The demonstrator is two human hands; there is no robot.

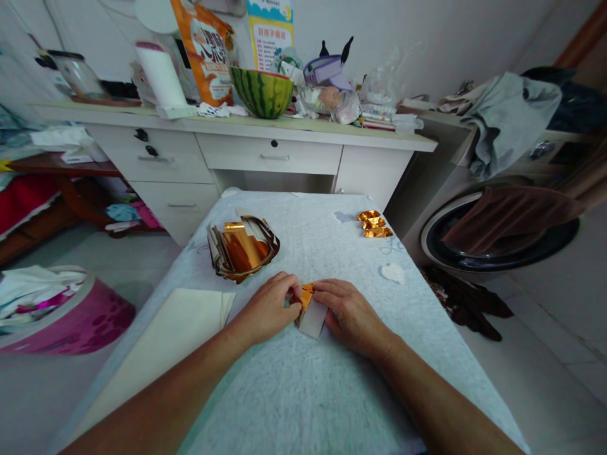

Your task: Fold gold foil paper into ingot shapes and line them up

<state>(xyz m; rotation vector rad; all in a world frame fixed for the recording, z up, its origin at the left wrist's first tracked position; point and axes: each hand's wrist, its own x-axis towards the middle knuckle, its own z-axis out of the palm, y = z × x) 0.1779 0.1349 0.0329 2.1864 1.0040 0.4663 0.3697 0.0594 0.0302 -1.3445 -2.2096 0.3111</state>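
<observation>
Near the middle of the cloth-covered table (351, 373), my left hand (272, 303) pinches the left edge of a small gold and white paper piece (313, 318). My right hand (348, 313) has its fingers pressed together on the right side of the same paper. The gold face shows at the top and the pale face below. Up and left of my hands sits a container (275, 248) holding gold paper sheets (244, 246). Three folded gold pieces (373, 223) lie in a short column at the table's back right.
Large pale sheets (165, 335) lie along the table's left side. Behind the table, a white desk (303, 129) bears a half watermelon (263, 93), an orange bag (206, 54) and plastic bags. A pink basket (90, 316) stands left; a washing machine (441, 221) is right.
</observation>
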